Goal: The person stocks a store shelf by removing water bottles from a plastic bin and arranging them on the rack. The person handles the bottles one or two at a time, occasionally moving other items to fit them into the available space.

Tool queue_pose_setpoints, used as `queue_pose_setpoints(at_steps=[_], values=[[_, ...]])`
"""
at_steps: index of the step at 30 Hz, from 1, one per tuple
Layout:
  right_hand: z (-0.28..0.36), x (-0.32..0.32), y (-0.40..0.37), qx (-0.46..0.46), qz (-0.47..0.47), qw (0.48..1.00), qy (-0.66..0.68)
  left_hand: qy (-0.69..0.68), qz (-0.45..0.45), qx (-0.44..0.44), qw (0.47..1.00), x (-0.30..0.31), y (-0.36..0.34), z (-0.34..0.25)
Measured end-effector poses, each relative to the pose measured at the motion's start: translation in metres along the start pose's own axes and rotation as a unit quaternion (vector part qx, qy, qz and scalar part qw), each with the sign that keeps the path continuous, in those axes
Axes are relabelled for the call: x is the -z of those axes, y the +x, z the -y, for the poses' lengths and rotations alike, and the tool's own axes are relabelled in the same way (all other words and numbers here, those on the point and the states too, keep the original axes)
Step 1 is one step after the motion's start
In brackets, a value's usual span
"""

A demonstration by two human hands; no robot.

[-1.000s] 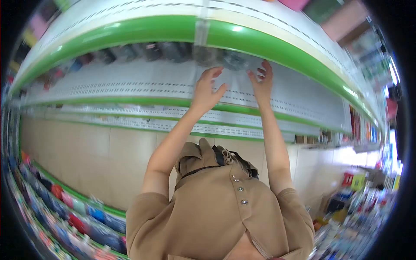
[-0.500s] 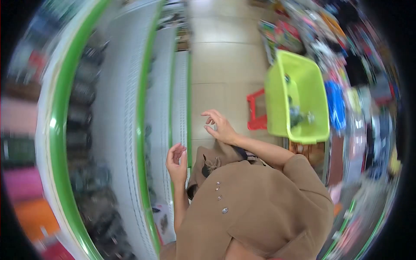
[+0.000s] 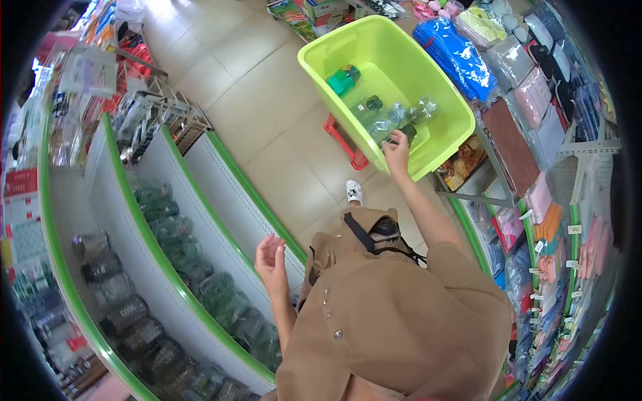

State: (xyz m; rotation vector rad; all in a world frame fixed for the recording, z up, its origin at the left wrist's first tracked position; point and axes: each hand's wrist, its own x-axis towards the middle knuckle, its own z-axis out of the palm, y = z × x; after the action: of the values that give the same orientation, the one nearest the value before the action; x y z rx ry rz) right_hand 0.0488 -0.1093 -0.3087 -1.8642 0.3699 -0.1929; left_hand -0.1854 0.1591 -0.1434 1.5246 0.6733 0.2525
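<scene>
Bottles (image 3: 384,123) lie in the basket (image 3: 408,63), well away from us. Nearest, our left hand (image 3: 271,264) hangs open and empty by the shelf (image 3: 190,194). Farther out, our right hand (image 3: 396,148) reaches into the basket, fingers on one; whether it grips, we cannot tell. They look light, stiff and slick in clear wrap, so we would grasp the capped neck.

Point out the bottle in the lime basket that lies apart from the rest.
The teal-green bottle, at the far wall of the lime basket: it lies alone, while the clear bottles cluster beside the right hand.
</scene>
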Motion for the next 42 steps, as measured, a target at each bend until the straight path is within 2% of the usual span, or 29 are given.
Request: queue_pose_setpoints(at_steps=[1, 3, 4, 6, 7, 9, 10, 12, 16, 18, 21, 25, 28, 30, 31, 33, 34, 36, 37, 38, 39, 41, 42], values=[[-0.012, 0.006, 0.022, -0.057, -0.030, 0.998, -0.012, -0.018, -0.001, 0.012, 1.000, -0.012, 0.006, -0.002], [-0.046, 0.021, 0.067, -0.044, -0.084, 0.976, -0.194, -0.001, 0.007, 0.031, 0.999, -0.035, 0.018, -0.007], [-0.061, 0.029, 0.091, -0.051, -0.083, 0.976, -0.194, 0.008, 0.011, 0.047, 0.999, -0.046, 0.025, -0.009], [-0.089, 0.039, 0.130, -0.039, -0.171, 0.942, -0.286, 0.023, 0.022, 0.056, 0.998, -0.065, 0.038, -0.013], [-0.089, 0.041, 0.143, -0.049, -0.170, 0.941, -0.288, 0.030, 0.031, 0.063, 0.997, -0.073, 0.044, -0.014], [-0.073, 0.053, 0.168, -0.148, -0.135, 0.938, -0.283, 0.048, 0.041, 0.076, 0.995, -0.085, 0.053, -0.015], [-0.078, 0.054, 0.180, -0.155, -0.133, 0.937, -0.284, 0.058, 0.048, 0.079, 0.994, -0.091, 0.058, -0.016], [-0.087, 0.054, 0.201, -0.209, -0.097, 0.913, -0.338, 0.078, 0.058, 0.092, 0.991, -0.106, 0.065, -0.023], [-0.111, 0.047, 0.222, -0.197, -0.100, 0.903, -0.368, 0.106, 0.106, 0.113, 0.982, -0.130, 0.077, -0.029], [-0.114, 0.049, 0.226, -0.173, -0.092, 0.921, -0.336, 0.113, 0.130, 0.114, 0.978, -0.139, 0.083, -0.028], [-0.086, 0.049, 0.222, -0.177, -0.103, 0.916, -0.345, 0.123, 0.171, 0.114, 0.971, -0.151, 0.094, -0.032], [-0.090, 0.054, 0.218, -0.187, -0.108, 0.909, -0.358, 0.147, 0.205, 0.114, 0.961, -0.169, 0.106, -0.037], [-0.070, 0.072, 0.207, -0.153, -0.129, 0.926, -0.321, 0.154, 0.238, 0.103, 0.954, -0.180, 0.114, -0.040], [-0.048, 0.093, 0.197, -0.061, -0.140, 0.958, -0.242, 0.161, 0.259, 0.096, 0.948, -0.190, 0.120, -0.042], [-0.036, 0.104, 0.192, -0.064, -0.148, 0.957, -0.242, 0.167, 0.274, 0.089, 0.943, -0.195, 0.124, -0.043], [-0.012, 0.126, 0.182, 0.038, -0.108, 0.973, -0.202, 0.173, 0.296, 0.076, 0.936, -0.208, 0.134, -0.046], [-0.001, 0.135, 0.176, 0.036, -0.115, 0.972, -0.202, 0.179, 0.313, 0.071, 0.930, -0.216, 0.139, -0.049], [0.019, 0.146, 0.162, -0.011, -0.039, 0.998, 0.040, 0.185, 0.335, 0.065, 0.922, -0.233, 0.151, -0.047], [0.029, 0.148, 0.152, -0.012, -0.045, 0.998, 0.039, 0.177, 0.364, 0.046, 0.913, -0.241, 0.157, -0.043], [0.038, 0.147, 0.141, -0.070, -0.018, 0.980, 0.185, 0.169, 0.392, 0.027, 0.904, -0.248, 0.164, -0.040], [0.048, 0.145, 0.130, -0.124, 0.009, 0.937, 0.326, 0.170, 0.399, 0.026, 0.901, -0.260, 0.168, -0.039], [0.066, 0.137, 0.106, -0.137, 0.070, 0.868, 0.472, 0.089, 0.404, 0.020, 0.910, -0.281, 0.168, -0.039], [0.058, 0.124, 0.093, -0.152, 0.067, 0.842, 0.513, 0.090, 0.411, 0.021, 0.907, -0.285, 0.167, -0.035]])
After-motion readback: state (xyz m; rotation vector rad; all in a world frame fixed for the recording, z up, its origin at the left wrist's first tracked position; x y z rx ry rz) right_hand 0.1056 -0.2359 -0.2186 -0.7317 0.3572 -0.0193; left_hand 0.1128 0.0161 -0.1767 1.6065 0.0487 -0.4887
